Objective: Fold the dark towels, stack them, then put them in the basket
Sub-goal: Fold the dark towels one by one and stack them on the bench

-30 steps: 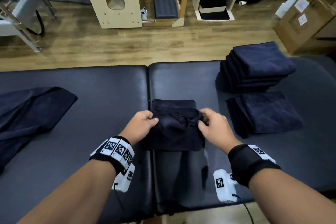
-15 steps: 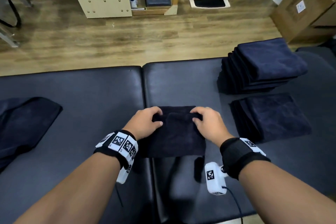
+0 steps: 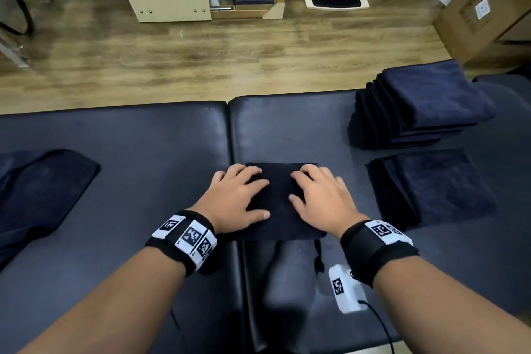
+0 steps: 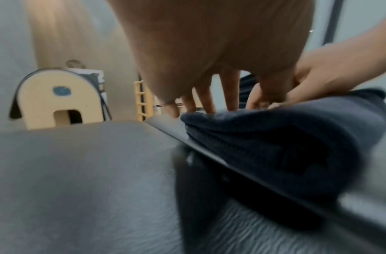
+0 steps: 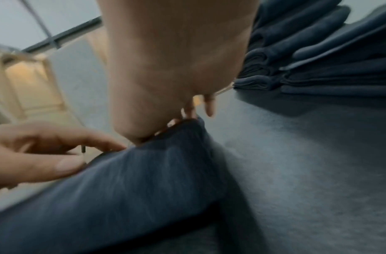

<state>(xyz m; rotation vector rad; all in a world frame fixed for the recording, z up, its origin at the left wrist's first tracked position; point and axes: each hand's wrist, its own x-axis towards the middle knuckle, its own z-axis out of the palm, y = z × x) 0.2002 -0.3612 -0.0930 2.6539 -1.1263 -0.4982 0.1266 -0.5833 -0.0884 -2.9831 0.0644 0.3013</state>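
Beyond the right fingertips [image 3: 311, 172], a tall stack [image 3: 422, 106] and a lower pile [image 3: 431, 187] are already folded. Beneath flat, spread left hand [image 3: 238, 198] and right hand [image 3: 321, 201], a folded towel [image 3: 280, 204] is pressed. Unfolded cloth [image 3: 43, 187] apparently remains left; no basket is seen.

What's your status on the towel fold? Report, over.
Left hand and right hand flat, pressing the folded dark navy towel. Tall stack of folded navy towels far right. Nothing in the way.
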